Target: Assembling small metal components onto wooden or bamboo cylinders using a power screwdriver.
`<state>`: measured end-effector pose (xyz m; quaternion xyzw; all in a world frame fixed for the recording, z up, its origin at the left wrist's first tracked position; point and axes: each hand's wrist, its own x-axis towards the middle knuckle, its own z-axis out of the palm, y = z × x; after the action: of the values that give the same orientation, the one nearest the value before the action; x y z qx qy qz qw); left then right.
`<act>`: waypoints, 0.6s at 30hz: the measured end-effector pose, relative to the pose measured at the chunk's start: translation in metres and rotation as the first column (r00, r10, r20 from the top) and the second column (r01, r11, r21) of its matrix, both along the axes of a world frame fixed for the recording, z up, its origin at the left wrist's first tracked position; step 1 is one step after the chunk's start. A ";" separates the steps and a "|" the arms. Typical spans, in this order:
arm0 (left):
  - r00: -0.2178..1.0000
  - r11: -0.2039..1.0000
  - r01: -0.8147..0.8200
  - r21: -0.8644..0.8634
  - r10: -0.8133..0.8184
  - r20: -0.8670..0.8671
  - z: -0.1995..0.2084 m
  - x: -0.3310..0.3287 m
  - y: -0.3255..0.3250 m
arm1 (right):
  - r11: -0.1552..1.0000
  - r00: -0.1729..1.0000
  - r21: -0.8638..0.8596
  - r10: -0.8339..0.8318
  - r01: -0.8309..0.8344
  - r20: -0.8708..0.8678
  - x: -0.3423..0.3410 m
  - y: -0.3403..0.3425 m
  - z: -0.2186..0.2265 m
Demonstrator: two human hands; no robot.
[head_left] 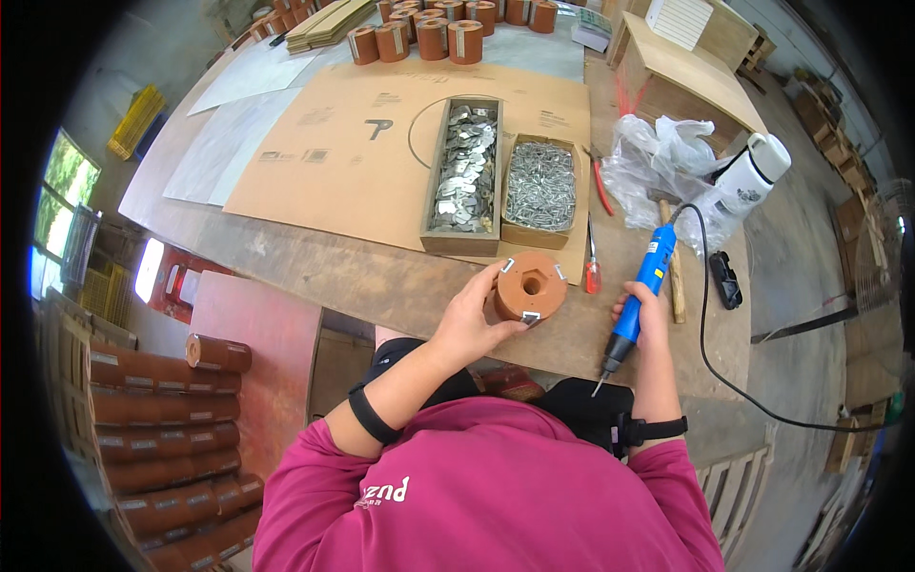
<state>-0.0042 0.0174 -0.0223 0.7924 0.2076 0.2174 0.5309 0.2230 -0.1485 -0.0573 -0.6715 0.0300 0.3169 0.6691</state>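
Observation:
My left hand (475, 319) is closed on the left side of a reddish-brown wooden cylinder (548, 278) at the table's front edge. The cylinder has a hole in its middle and small metal clips around its rim. In my right hand (645, 310) is a blue electric screwdriver (656, 262), its bit pointing down past the table edge and apart from the cylinder. A black cord runs from its top to the right. Beyond the cylinder stand a long wooden box of flat metal pieces (465, 172) and a carton of screws (540, 186).
Right of the carton lie red-handled pliers (603, 186), a red screwdriver (592, 272), a hammer (678, 286), a plastic bag (658, 162), a white bottle (753, 172) and a black object (724, 281). More cylinders (465, 43) stand at the back; others are stacked at left (167, 410).

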 end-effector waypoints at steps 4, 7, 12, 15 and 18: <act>0.999 0.998 -0.001 0.056 0.003 -0.039 0.002 -0.002 0.003 | 1.000 1.000 0.006 0.019 -0.019 0.002 0.000 0.001 0.001; 0.999 0.999 0.037 0.015 -0.037 -0.014 0.010 -0.007 0.008 | 1.000 1.000 0.008 0.019 -0.019 -0.013 0.000 -0.001 -0.003; 0.989 0.984 0.149 -0.099 -0.146 0.033 0.045 -0.009 0.054 | 0.998 0.998 -0.064 0.029 -0.025 0.061 -0.006 0.001 0.010; 0.997 0.999 0.032 0.039 -0.029 -0.070 0.058 0.010 0.100 | 0.999 0.998 -0.050 0.022 -0.019 0.057 -0.003 0.000 0.007; 0.952 0.924 0.044 0.380 0.077 -0.297 0.053 0.036 0.130 | 0.999 0.999 -0.041 0.022 -0.021 0.046 0.002 -0.001 -0.001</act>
<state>0.0318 0.1477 0.0310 0.9027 0.2479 0.1327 0.3257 0.2249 -0.1490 -0.0584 -0.6923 0.0136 0.3078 0.6525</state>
